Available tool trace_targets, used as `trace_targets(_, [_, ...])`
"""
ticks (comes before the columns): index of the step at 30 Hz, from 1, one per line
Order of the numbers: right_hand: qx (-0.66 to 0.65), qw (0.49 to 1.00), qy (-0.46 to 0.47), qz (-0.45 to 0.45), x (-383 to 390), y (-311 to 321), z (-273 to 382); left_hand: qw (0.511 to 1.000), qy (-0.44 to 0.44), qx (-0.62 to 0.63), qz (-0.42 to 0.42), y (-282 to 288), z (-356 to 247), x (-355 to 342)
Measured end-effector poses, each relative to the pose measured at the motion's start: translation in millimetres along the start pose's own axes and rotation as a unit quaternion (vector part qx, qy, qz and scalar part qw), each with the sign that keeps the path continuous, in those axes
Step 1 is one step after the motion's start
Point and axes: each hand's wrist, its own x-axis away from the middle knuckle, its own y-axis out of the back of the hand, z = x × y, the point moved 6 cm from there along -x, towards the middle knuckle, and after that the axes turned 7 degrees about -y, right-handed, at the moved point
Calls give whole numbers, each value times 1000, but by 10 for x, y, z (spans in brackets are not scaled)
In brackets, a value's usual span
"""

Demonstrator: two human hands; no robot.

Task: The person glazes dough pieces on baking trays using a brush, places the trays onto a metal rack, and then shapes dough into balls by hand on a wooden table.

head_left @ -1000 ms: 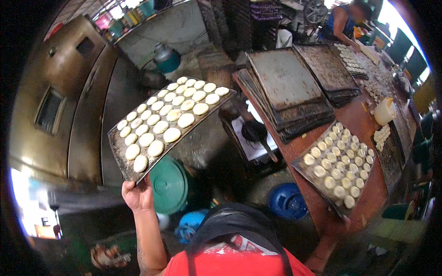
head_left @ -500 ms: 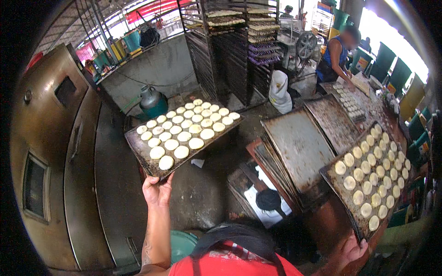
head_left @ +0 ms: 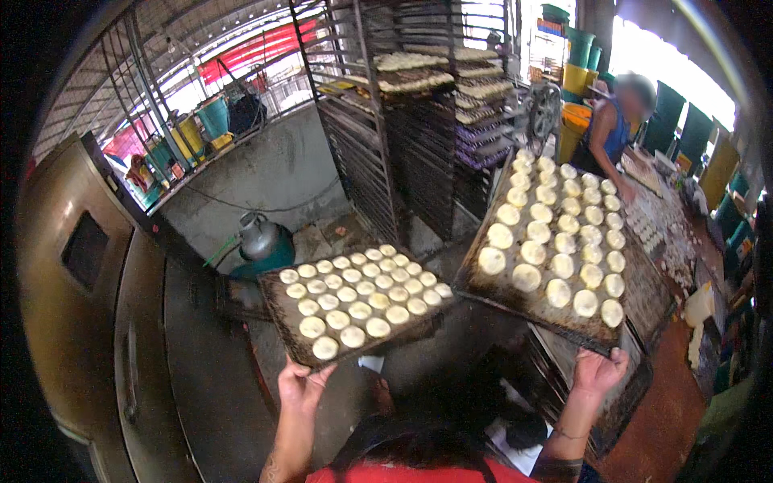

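Observation:
My left hand (head_left: 302, 387) grips the near corner of a dark baking tray (head_left: 299, 348), its fingers partly hidden beneath the metal. Rows of pale round dough pieces (head_left: 352, 336) cover that tray, which I carry out in front of me. On the right, my right hand (head_left: 599, 371) is closed on the near edge of a second baking tray (head_left: 483, 291). This one also bears rows of flattened dough rounds (head_left: 562, 265). It is held up and its far end reaches toward the racks.
Tall metal racks (head_left: 372, 121) with loaded trays stand ahead. A large metal oven (head_left: 76, 322) fills the left side. Near the wall sits a grey gas cylinder (head_left: 256, 233). Empty trays (head_left: 642, 302) lie right, beneath my tray. A co-worker (head_left: 605, 129) bends over a floury table (head_left: 684, 241).
My right hand has lifted its tray and swung it left and forward, above the stacked trays. The left tray sits lower and farther right in view as my head has shifted.

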Motion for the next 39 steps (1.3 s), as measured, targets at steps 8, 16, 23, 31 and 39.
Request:
trace_targets(8, [-1, 995, -31, -95, -905, 198, -1305, 988, 120, 20, 90, -65, 64, -1085])
trace_targets(16, [6, 993, -117, 12, -2262, 462, -1946, 973, 185, 60, 127, -99, 509, -2014])
trace_targets(23, [60, 988, -113, -86, -3041, 719, -2256, 972, 176, -124, -88, -101, 213, -1900])
trace_targets(31, [88, 974, -140, -156, -4277, 1911, -2203, 987, 100, -107, -58, -290, 68, -1922])
trace_targets(39, [184, 975, -112, -51, -5637, 1505, -2583, 988, 110, 0, -107, -338, 140, -2023])
